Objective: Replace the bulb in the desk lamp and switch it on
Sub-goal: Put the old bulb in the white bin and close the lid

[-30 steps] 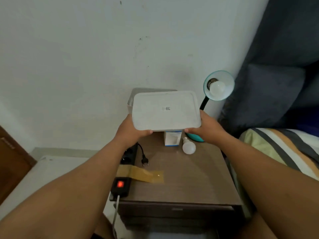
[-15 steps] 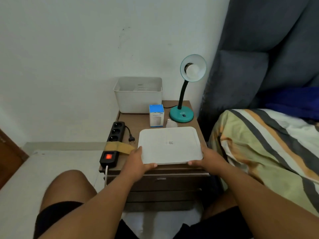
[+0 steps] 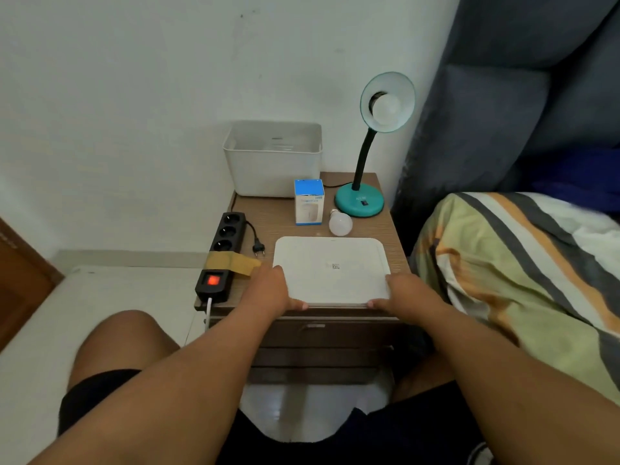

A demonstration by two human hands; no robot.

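1. A white lid lies flat on the bedside table, the left hand and right hand gripping its near corners — pushed forward, it could knock the spare bulb rolling.
2. The desk lamp stands at the back right corner, its old bulb seated in the shade.
3. The lamp's plug lies unplugged — no power yet.
4. The bulb box print is unreadable.

— Bright or dim?
— Dim, even, greenish light; soft shadows only. The power strip switch glows red.
— Sharp?
— Centre fairly sharp; edges bow with wide-angle distortion, the forearms look slightly soft
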